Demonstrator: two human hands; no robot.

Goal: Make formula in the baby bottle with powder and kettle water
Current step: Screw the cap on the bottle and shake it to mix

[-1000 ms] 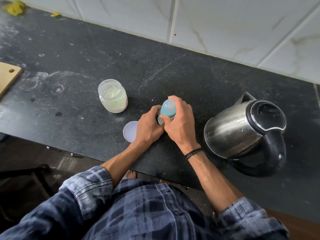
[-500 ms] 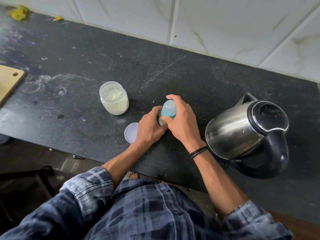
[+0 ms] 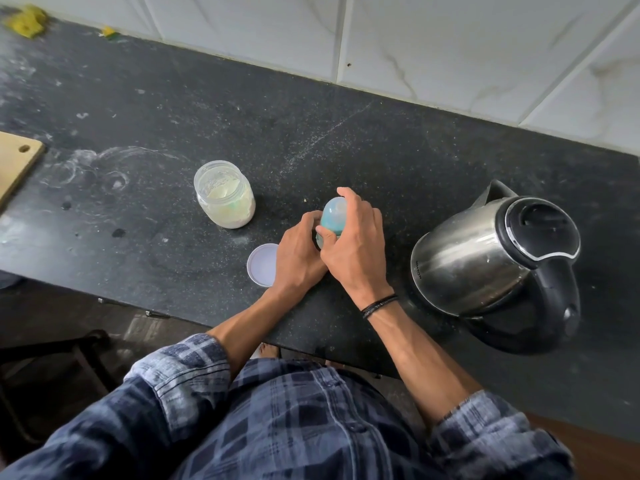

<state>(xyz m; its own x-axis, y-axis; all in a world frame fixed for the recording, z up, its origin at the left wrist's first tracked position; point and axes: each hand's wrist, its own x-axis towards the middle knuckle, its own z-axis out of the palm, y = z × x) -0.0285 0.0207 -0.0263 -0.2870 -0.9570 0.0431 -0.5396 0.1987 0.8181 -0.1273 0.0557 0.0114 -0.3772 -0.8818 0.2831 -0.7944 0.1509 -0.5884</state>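
Baby bottle (image 3: 333,216) upright at table (image 3: 346,140) centre, between powder jar (image 3: 224,194) at 10 o'clock w/ its lid (image 3: 260,263) off, and kettle (image 3: 485,254) at 3 o'clock. Left hand (image 3: 300,256) clamps the body; right hand (image 3: 356,245) fingers (image 3: 348,197) curl over the cap. Vs 1 s ago the right wrist looks slightly turned, prob. twisting the cap; on or off unclear, bottle contents hidden
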